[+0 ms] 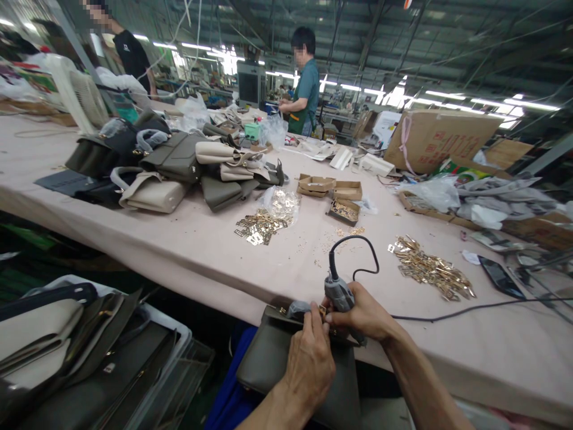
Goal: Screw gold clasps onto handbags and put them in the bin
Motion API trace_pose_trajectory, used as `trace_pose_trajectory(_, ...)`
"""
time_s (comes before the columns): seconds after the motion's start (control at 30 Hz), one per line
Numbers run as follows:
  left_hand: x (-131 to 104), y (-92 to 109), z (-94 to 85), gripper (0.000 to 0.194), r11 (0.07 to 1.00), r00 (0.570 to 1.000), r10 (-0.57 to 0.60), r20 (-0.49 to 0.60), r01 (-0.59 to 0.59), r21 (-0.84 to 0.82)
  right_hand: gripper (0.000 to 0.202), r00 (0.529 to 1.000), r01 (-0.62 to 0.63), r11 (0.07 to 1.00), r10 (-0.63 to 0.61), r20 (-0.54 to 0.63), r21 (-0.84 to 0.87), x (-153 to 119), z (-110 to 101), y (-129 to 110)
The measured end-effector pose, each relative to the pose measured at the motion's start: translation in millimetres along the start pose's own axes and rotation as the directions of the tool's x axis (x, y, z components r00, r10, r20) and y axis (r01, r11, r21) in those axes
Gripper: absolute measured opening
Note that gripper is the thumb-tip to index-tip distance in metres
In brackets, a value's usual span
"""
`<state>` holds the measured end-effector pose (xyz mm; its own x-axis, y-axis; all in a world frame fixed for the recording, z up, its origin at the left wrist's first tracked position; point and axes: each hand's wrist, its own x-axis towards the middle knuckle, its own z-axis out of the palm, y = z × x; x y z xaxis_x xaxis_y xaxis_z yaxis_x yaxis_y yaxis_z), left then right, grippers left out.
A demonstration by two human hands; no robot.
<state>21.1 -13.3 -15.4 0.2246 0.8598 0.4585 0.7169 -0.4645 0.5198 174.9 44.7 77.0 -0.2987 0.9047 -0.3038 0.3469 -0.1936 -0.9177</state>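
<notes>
A dark grey-green handbag (264,358) lies at the table's front edge, partly over my lap. My left hand (312,352) rests on its upper part, fingers pressed together at a small gold fitting near the plastic-wrapped handle (299,309). My right hand (358,313) is wrapped round a grey corded power tool (339,294), whose black cable loops up and back to the table. The tool's tip is hidden by my fingers. Beyond the hands, gold metal plates (259,227) lie in a pile, and more gold pieces (432,267) are heaped to the right.
Several handbags (172,156) are stacked at the back left beside a white fan (83,89). Small cardboard boxes (347,190) stand mid-table. A phone (500,276) lies at right. A white crate (181,334) of bags is at lower left. Two people stand beyond the table.
</notes>
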Motion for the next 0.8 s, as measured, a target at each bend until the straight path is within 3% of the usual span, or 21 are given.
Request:
trace_pose_trajectory(0.2,0.2,-4.1,2.3,0.048,1.000,0.999,0.014,-0.030,-0.013,0.004,0.021,1.000,-0.002,1.000,0.001,0.004,0.006,2.2,-1.2,1.4)
trace_pose_trajectory(0.53,1.8,-6.9,-0.5,0.042,0.982,0.999,-0.034,-0.039,0.026,-0.187,0.027,0.999,0.025,0.999,-0.026,-0.021,-0.024,3.3,-3.0,4.7)
trace_pose_trajectory(0.8,2.3,-7.6,0.2,0.042,0.978,0.999,-0.039,-0.025,0.033,-0.208,0.029,0.997,0.054,0.999,-0.054,0.046,0.007,2.3,-3.7,0.9)
